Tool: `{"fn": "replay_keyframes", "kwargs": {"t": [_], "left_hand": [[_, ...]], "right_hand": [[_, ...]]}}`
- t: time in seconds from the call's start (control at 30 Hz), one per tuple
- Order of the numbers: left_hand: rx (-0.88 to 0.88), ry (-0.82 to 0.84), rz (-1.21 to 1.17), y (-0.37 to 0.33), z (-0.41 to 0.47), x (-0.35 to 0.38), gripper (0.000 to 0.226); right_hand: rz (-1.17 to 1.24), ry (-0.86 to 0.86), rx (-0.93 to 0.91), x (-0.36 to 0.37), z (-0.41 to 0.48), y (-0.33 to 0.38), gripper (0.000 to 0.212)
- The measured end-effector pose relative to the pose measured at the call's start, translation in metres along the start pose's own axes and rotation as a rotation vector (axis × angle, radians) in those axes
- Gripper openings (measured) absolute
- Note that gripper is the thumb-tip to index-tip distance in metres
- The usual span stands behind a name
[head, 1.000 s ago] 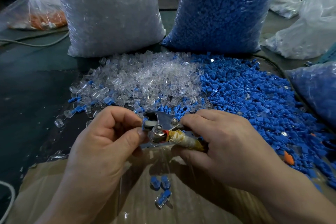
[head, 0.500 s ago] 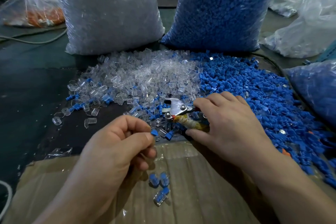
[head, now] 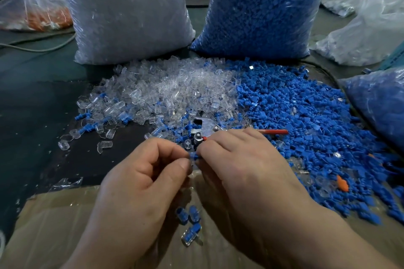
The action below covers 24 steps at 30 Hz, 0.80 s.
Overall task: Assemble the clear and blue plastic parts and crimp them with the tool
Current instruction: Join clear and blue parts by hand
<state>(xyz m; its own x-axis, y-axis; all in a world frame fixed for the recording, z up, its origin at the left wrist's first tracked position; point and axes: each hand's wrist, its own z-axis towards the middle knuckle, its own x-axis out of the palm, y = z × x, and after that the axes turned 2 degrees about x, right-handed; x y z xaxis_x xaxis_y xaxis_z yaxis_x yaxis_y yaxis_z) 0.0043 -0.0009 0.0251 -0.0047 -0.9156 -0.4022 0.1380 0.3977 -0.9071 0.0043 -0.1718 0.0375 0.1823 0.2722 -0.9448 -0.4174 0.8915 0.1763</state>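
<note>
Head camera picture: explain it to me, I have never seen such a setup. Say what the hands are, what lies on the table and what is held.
No machine here: a person wears a camera on the head, so this one picture looks forward and down at their own bare hands. The left hand and the right hand meet in the middle, their fingers pinching a small blue part between them. Just behind lies the metal tool with a red handle, resting on loose parts; neither hand seems to hold it. On the table are a heap of clear parts and a heap of blue parts; behind them stand a clear-filled bag and a blue-filled bag. A few joined pieces lie on the cardboard in front.
</note>
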Motion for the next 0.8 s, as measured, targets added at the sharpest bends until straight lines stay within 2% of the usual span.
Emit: {"fn": "replay_keyframes", "kwargs": {"t": [0.1,0.17,0.27,0.33,0.37,0.43,0.47,0.5,0.57,0.7,0.8], "left_hand": [[-0.058,0.010,-0.124,-0.004,0.000,-0.003,0.034],[-0.119,0.113,-0.048,-0.003,0.003,-0.006,0.048],[-0.094,0.230,-0.025,0.002,0.004,-0.011,0.059],[0.047,0.230,-0.050,0.003,0.003,-0.013,0.051],[0.130,0.241,-0.054,0.003,0.002,-0.014,0.044],[0.291,0.273,-0.025,0.002,0.001,-0.014,0.027],[0.345,0.290,0.014,0.002,0.000,-0.015,0.020],[0.366,0.306,0.056,0.002,0.001,-0.017,0.016],[0.340,0.314,0.170,0.004,0.005,-0.023,0.015],[0.301,0.429,0.529,0.010,0.011,-0.027,0.026],[0.322,0.477,0.562,0.010,0.007,-0.021,0.031]], "right_hand": [[0.008,-0.013,-0.003,-0.001,-0.003,0.001,0.012],[0.005,-0.058,-0.046,-0.002,-0.003,0.004,0.006],[0.103,-0.068,-0.055,-0.005,-0.003,0.011,0.024],[0.293,-0.052,0.041,-0.006,-0.004,0.017,0.027],[0.470,0.005,0.154,-0.008,-0.005,0.019,0.027],[0.919,0.194,0.401,-0.010,-0.005,0.016,0.024],[1.051,0.290,0.491,-0.012,-0.005,0.013,0.025],[1.042,0.371,0.516,-0.014,-0.005,0.010,0.026],[0.856,0.438,0.474,-0.017,-0.006,0.006,0.027],[0.238,0.314,0.193,-0.012,-0.011,0.008,0.023],[0.168,0.346,0.105,-0.007,-0.011,0.017,0.016]]}}
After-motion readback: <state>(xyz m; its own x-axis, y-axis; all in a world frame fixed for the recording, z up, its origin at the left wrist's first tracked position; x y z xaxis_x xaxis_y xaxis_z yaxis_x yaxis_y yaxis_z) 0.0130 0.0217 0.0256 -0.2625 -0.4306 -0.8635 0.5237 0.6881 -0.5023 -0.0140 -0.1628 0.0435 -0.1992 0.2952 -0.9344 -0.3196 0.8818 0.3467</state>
